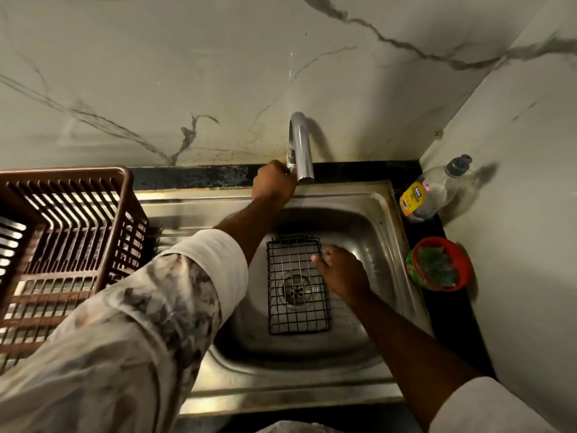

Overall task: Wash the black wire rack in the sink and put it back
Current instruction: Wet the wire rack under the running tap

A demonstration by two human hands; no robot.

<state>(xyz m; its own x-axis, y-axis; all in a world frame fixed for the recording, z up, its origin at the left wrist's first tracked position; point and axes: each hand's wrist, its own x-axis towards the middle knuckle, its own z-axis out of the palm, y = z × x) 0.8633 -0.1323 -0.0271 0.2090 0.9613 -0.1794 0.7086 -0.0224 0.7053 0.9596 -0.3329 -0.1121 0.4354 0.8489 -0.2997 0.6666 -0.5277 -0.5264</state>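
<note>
Black wire rack (pixel 297 284) lies flat over the sink (pixel 387 245) drain; your left hand (pixel 273 182) grips the tap (pixel 300 145) handle, right hand (pixel 342 271) hovers relaxed, open beside the rack; no water visible; next, likely start the flow, then scrub.

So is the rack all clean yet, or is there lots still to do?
Not clean yet. Done: the black wire rack already lies in the sink, over the drain. In hand: the left hand grips the tap handle, with no water visibly running, while the right hand touches the rack's edge. Left: washing it and putting it back.
</note>
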